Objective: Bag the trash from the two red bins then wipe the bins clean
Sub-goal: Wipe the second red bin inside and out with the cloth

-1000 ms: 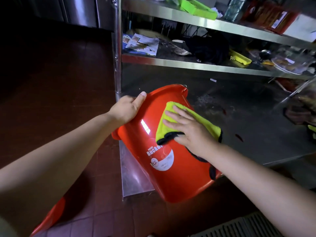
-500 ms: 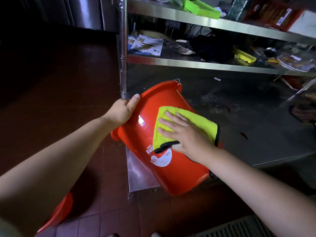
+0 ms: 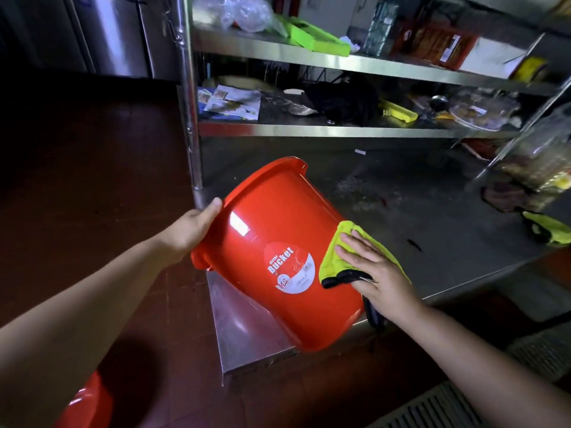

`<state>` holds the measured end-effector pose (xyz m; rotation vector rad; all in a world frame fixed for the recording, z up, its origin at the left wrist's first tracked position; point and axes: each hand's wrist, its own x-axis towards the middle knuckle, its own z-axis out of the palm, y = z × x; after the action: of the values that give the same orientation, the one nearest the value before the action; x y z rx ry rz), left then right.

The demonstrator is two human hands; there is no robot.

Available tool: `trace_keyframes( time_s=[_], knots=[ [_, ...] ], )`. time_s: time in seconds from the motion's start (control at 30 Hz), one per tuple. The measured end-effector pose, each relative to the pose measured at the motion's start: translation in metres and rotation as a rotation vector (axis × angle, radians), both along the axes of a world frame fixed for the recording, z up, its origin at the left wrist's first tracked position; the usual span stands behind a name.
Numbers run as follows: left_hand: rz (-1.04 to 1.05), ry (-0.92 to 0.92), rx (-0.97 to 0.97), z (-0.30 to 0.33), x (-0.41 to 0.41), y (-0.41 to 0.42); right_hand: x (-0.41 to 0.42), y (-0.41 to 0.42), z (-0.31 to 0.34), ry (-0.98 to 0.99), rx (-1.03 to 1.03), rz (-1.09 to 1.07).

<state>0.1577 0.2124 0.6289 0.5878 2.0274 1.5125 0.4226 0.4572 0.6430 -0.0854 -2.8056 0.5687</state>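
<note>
Wiping a tilted red bucket (image 3: pixel 272 257)
Right hand (image 3: pixel 375 273) presses yellow cloth (image 3: pixel 332 262) flat, fingers spread — left hand (image 3: pixel 191 231) grips the rim.

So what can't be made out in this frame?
- Inside of the bucket, head view: its mouth faces away, so whether it is empty or clean is hidden.
- Second bin: cut off by the bottom edge and behind the left arm.
- Cloth: partly under the right hand.
- Small print on the label: too small.
</note>
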Motion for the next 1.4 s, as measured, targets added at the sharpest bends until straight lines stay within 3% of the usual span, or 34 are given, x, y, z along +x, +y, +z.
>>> trace_keyframes(
  time_s=[0.13, 0.37, 0.5, 0.63, 0.83, 0.97, 1.2, 1.3, 1.4],
  knots=[
    [0.032, 0.184, -0.021, 0.003, 0.007, 0.001, -0.029, -0.005, 0.011, -0.003, -0.068, -0.112],
    [0.117, 0.178, -0.015, 0.007, 0.016, 0.009, -0.154, -0.043, 0.053, -0.108, 0.023, -0.144],
    [0.113, 0.126, -0.006, 0.001, 0.010, 0.003, -0.168, -0.064, 0.047, -0.115, 0.123, -0.150],
    [0.194, 0.195, -0.033, 0.007, 0.010, 0.014, -0.140, -0.098, 0.021, -0.071, 0.416, -0.147],
    [0.179, 0.242, -0.117, 0.020, 0.003, 0.031, -0.089, -0.134, -0.043, -0.082, 0.835, 0.022],
    [0.160, 0.284, -0.116, 0.027, -0.001, 0.042, -0.083, -0.116, -0.044, -0.065, 0.971, 0.103],
    [0.164, 0.326, -0.079, 0.021, -0.010, 0.044, -0.104, -0.074, -0.001, -0.044, 0.642, -0.124],
    [0.180, 0.322, -0.052, 0.010, -0.011, 0.035, -0.113, -0.044, 0.013, 0.009, 0.324, -0.303],
    [0.214, 0.325, -0.045, 0.002, -0.009, 0.031, -0.117, -0.014, 0.019, -0.011, -0.126, -0.431]
  ],
)
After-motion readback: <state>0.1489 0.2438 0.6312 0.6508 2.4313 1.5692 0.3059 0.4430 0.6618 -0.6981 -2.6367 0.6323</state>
